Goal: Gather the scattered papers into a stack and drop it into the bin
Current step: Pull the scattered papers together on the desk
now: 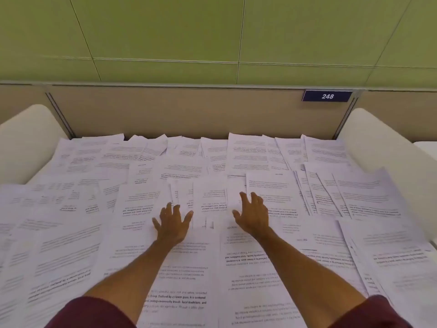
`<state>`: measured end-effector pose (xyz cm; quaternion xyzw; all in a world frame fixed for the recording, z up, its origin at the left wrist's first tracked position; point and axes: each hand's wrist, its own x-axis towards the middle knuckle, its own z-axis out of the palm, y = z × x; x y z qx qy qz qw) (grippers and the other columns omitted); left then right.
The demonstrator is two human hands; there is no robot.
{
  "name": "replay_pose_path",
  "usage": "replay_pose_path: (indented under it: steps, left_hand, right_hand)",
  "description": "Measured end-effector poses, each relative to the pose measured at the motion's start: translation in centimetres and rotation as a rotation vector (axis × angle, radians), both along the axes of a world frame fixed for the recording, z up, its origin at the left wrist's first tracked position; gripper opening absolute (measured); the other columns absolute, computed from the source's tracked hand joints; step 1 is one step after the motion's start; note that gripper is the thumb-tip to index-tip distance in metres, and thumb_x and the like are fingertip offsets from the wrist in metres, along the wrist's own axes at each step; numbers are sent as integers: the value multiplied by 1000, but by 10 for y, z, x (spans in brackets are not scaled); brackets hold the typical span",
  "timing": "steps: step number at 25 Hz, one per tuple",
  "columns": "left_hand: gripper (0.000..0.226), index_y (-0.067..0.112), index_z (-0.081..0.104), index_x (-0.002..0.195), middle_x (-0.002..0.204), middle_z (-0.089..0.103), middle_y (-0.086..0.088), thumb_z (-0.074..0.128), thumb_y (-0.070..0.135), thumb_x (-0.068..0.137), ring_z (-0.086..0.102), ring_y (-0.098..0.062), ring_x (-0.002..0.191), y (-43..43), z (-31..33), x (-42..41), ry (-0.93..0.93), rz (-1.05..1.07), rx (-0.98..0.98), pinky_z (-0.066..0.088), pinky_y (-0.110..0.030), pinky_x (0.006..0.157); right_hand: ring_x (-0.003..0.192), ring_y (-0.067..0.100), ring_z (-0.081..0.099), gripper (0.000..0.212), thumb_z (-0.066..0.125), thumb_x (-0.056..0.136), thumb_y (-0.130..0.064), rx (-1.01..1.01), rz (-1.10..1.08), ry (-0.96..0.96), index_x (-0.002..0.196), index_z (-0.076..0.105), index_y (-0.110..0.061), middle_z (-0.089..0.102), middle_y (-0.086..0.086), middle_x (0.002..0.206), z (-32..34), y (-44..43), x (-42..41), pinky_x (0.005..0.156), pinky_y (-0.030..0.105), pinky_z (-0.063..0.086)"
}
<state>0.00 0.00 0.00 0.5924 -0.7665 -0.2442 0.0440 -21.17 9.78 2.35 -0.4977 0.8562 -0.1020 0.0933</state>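
Several white printed papers [208,166] lie scattered and overlapping across the whole desk, from its front edge to the back partition. My left hand [172,223] rests flat on the sheets near the middle, fingers spread. My right hand [253,215] hovers or rests just to its right, fingers apart and slightly curled over a sheet. Between the two hands lies a small bunch of overlapping sheets [208,202]. Neither hand holds anything. No bin is in view.
A beige partition [189,110] with a blue plate reading 248 [327,96] closes the back of the desk. White rounded dividers stand at the left [28,138] and right [383,147]. A green panelled wall [212,31] rises behind.
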Motion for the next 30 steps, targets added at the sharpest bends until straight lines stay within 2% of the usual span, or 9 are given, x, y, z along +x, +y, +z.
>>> replay_pose_path:
  steps: [3, 7, 10, 16, 21, 23, 25, 27, 30]
  left_hand:
    - [72, 15, 30, 147, 160, 11, -11, 36, 60, 92, 6, -31, 148, -17, -12, 30, -94, 259, 58, 2, -61, 116]
    - [85, 15, 17, 151, 161, -4, -13, 39, 67, 87, -7, -32, 148, -33, -21, 58, -140, 438, 132, -4, -63, 114]
    - [89, 14, 14, 151, 161, -3, -14, 43, 67, 86, -6, -31, 148, -34, -26, 55, -81, 489, 132, -4, -57, 116]
    - [84, 14, 22, 148, 158, 13, -15, 42, 67, 86, 15, -34, 144, -25, -16, 0, -110, 343, 76, 18, -51, 114]
    - [91, 16, 38, 141, 144, 36, -14, 35, 80, 77, 32, -34, 132, -32, -25, 29, -107, 346, -18, 27, -53, 107]
    - [95, 20, 40, 141, 144, 38, -13, 29, 85, 73, 33, -33, 132, -28, -24, 31, -50, 288, -41, 25, -54, 107]
    - [101, 23, 41, 140, 146, 39, -11, 21, 90, 67, 33, -31, 135, -23, -24, 32, 159, 234, -98, 20, -56, 111]
    - [110, 27, 38, 141, 150, 36, -4, 22, 96, 58, 29, -27, 140, -18, -29, 43, 306, 70, -144, 13, -56, 114]
    - [126, 33, 20, 148, 160, 15, 3, 39, 99, 42, 13, -21, 147, -11, -38, 57, 101, -239, -129, 1, -55, 116]
  right_hand:
    - [136, 37, 32, 78, 61, 84, -54, 72, -272, -40, 145, 27, -16, 32, 19, 148, 0, 16, -41, 106, 50, 38]
    - [140, 42, 24, 108, 74, 67, -63, 167, -602, -219, 146, 18, -15, 24, 23, 151, -7, 40, -90, 110, 54, 28]
    - [144, 42, 16, 125, 81, 61, -60, 214, -689, -293, 150, 9, -11, 15, 25, 155, -9, 38, -103, 114, 55, 23]
    - [145, 41, 13, 122, 77, 63, -64, 206, -617, -308, 149, 12, -7, 12, 23, 157, -15, 8, -67, 114, 57, 20]
    - [146, 41, 10, 131, 77, 58, -69, 237, -629, -304, 151, 8, -6, 8, 23, 158, -12, 16, -74, 114, 59, 17]
    - [146, 41, 12, 129, 78, 59, -66, 240, -624, -296, 150, 10, -5, 10, 23, 157, -12, 15, -70, 114, 58, 19]
    - [146, 42, 13, 127, 78, 61, -65, 238, -605, -297, 150, 10, -5, 10, 23, 157, -12, 11, -66, 113, 59, 20]
    - [146, 42, 11, 130, 75, 60, -69, 232, -601, -305, 151, 9, -4, 9, 23, 157, -12, 10, -66, 113, 60, 19]
    - [146, 43, 8, 138, 72, 53, -78, 249, -587, -315, 151, 8, -5, 6, 23, 158, -14, 11, -69, 113, 62, 18]
